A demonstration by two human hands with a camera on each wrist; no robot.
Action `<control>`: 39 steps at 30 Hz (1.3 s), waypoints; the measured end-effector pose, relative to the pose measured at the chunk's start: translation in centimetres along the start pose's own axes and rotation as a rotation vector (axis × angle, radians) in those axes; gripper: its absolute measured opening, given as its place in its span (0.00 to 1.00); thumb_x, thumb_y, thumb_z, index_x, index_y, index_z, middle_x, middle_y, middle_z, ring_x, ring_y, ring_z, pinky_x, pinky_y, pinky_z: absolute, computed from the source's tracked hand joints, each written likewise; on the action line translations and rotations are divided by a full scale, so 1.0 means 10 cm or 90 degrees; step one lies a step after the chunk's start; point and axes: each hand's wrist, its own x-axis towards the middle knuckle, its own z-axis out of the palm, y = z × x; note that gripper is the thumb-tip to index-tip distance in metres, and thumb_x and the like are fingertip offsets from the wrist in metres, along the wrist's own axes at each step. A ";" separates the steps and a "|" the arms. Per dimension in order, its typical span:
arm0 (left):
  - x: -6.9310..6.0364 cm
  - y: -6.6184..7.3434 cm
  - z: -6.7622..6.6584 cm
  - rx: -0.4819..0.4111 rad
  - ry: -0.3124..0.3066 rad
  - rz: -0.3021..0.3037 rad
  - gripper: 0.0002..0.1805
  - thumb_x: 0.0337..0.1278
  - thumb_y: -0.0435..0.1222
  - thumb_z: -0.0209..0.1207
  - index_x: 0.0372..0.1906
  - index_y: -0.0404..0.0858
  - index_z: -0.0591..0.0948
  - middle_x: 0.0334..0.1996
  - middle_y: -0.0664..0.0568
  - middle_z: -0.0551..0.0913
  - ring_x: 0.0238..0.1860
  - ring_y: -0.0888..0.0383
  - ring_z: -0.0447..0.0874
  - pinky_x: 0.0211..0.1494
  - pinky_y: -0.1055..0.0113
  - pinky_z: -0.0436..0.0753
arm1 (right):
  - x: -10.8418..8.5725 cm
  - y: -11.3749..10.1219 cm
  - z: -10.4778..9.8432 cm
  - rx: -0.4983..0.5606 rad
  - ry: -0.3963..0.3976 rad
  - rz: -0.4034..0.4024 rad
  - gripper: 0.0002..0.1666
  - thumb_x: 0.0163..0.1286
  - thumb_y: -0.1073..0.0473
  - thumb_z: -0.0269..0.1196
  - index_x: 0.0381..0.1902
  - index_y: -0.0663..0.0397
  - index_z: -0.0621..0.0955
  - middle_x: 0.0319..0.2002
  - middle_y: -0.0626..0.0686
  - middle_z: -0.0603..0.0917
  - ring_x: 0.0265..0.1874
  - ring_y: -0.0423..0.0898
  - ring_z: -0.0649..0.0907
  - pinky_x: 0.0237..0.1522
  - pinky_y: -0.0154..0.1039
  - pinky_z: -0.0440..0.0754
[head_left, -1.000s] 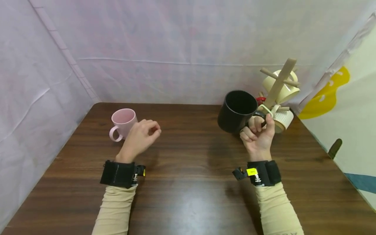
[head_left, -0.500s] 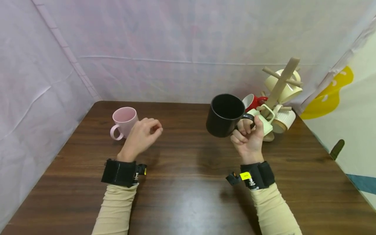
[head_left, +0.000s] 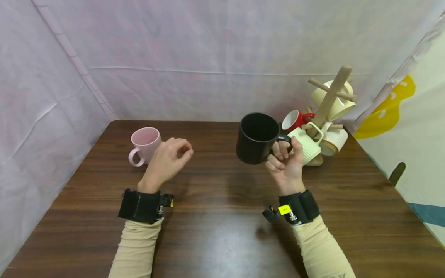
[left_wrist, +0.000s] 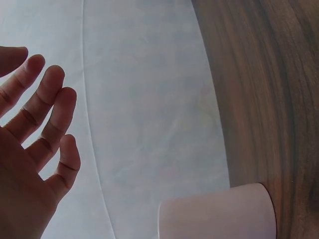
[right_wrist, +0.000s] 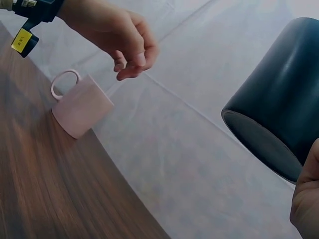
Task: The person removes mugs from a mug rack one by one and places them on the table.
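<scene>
In the head view my right hand (head_left: 286,166) grips a black mug (head_left: 255,141) by its handle and holds it upright above the table. The right wrist view shows the underside of that black mug (right_wrist: 279,104) off the surface. My left hand (head_left: 167,164) hovers with loosely bent fingers and holds nothing; in the left wrist view its fingers (left_wrist: 62,112) are apart from everything. Just behind and left of it a pink mug (head_left: 146,144) stands upright on the table, its handle to the left.
A wooden mug tree (head_left: 330,100) stands at the back right. On it hang a cream mug (head_left: 335,104), a red mug (head_left: 294,120), a pale green mug (head_left: 306,144) and a white ribbed mug (head_left: 335,139). A white cloth wall (head_left: 208,58) rises behind the table (head_left: 208,224).
My right hand has carried the black mug left and slightly toward me, away from the mug tree, uncovering the red and pale green mugs. The left hand has stayed almost still.
</scene>
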 end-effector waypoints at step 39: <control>0.07 0.38 0.13 0.003 -0.068 0.135 0.25 0.52 0.39 0.72 0.52 0.31 0.79 0.35 0.47 0.81 0.35 0.49 0.79 0.39 0.54 0.77 | 0.00 0.29 0.02 -0.053 -0.022 0.066 0.33 0.75 0.50 0.60 0.18 0.52 0.55 0.20 0.46 0.51 0.12 0.36 0.50 0.16 0.27 0.48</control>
